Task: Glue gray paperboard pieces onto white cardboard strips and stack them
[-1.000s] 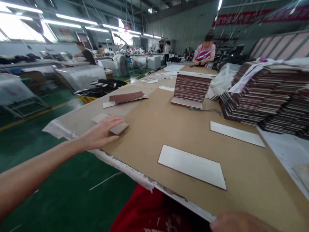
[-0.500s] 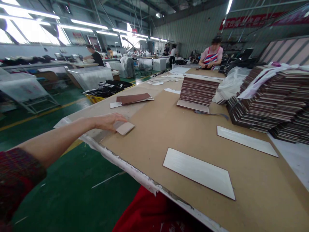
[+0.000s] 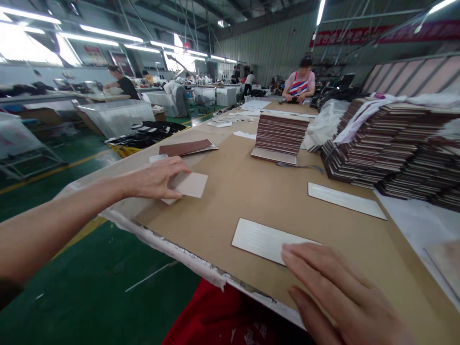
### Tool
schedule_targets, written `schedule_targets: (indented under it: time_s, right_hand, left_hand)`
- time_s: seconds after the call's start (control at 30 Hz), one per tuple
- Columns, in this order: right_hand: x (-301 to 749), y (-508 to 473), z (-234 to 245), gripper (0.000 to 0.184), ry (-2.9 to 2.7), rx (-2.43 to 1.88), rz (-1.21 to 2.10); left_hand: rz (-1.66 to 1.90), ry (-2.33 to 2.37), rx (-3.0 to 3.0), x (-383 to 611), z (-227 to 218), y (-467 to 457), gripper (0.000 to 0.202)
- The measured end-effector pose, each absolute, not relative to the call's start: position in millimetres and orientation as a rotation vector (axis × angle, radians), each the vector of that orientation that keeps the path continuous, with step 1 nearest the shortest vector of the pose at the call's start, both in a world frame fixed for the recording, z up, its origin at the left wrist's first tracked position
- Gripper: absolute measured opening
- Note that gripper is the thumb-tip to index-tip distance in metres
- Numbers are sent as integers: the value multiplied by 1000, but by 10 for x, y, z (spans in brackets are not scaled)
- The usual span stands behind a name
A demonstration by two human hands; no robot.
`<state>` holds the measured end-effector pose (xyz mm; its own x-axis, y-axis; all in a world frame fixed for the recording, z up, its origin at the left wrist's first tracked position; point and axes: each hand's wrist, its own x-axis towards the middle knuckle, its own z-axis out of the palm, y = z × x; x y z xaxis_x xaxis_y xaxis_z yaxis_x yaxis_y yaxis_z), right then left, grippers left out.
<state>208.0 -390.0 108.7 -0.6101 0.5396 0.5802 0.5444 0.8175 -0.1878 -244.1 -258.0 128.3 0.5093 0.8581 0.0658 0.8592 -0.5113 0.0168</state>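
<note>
My left hand grips a small tan card and holds it tilted just above the left edge of the cardboard-covered table. My right hand lies flat at the near edge, fingers stretched out, its fingertips resting on the near white strip. A second white strip lies farther right on the table.
A short stack of brown-edged panels stands mid-table, and large stacks fill the right side. A brown sheet lies at the left edge. A person in a striped apron works at the far end. Green floor lies to the left.
My left hand has lifted the tan card and brought it nearer. My right hand has come into view and settled on the near white strip.
</note>
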Motion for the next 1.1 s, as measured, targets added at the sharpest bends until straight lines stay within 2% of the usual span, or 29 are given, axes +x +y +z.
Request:
schedule_targets:
  time_s: [0.2,0.37,0.57,0.67,0.77,0.83,0.9,1.0,1.1]
  right_hand:
    - [1726,-3696,897,67,-2527,-955,26]
    - [1864,-3687,829,64,-2602,-1053,74]
    - [1989,-3648,735,59,-2531,-1025,55]
    - [2189,-3530,724,56,-2448,-1061,18]
    - [2614,-3396,747,53,-2241,-1247,20]
    - [2926,-3343,737,54,-2107,-1390,108]
    - [3157,-3332,696,55,-2088,-1466,259]
    - [3260,-3361,614,55,-2208,-1467,456]
    - [3174,-3375,563,55,-2341,-1390,558]
  left_hand:
    - [-300,-1087,-2994,-1024,1167,-3145,59]
    - [-412,-963,-3032,-585,1047,-3220,50]
    - [-400,-946,-3016,-406,991,-3121,47]
    - [-527,-976,-2953,-439,1019,-3089,67]
    - [-744,-1222,-2831,-654,961,-3056,86]
    - [-750,-1440,-2842,-842,817,-3047,84]
    - [-605,-1588,-2930,-988,610,-3060,81]
    - [-464,-1611,-3039,-1061,318,-3108,81]
    - [-542,-1576,-3048,-1017,185,-3141,81]
